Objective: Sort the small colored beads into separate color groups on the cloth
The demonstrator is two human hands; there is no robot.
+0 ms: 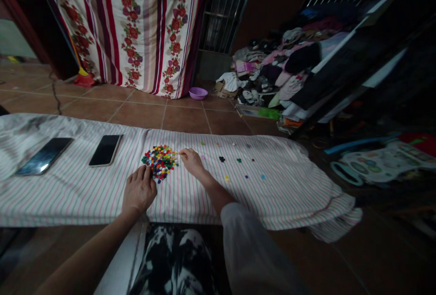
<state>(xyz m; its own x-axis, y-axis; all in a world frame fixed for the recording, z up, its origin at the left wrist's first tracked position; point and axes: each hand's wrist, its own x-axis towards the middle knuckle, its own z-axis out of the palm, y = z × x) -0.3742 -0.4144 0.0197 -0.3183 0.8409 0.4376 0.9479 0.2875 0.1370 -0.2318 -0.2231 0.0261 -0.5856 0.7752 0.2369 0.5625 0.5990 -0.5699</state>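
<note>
A heap of small, bright, many-coloured pieces (162,161) lies on a striped cloth (190,199). My left hand (139,189) rests palm down at the heap's near left edge, its fingers stretched out and touching the pieces there. At the right edge of the heap, my right hand (191,161) has thumb and fingertips pinched together; whatever is between them is too small to make out. To the right of that hand lie small separate groups and single pieces, among them black pieces (222,159), green pieces (239,160), yellow pieces (226,178) and a light blue piece (263,176).
Two phones, one dark (106,150) and one reflecting light (45,156), lie left of the heap. Beyond the cloth are a floral curtain (143,31), a purple basin (198,93), a red broom (84,78) and piled clothes (272,68). A patterned plastic item (373,161) stands at right.
</note>
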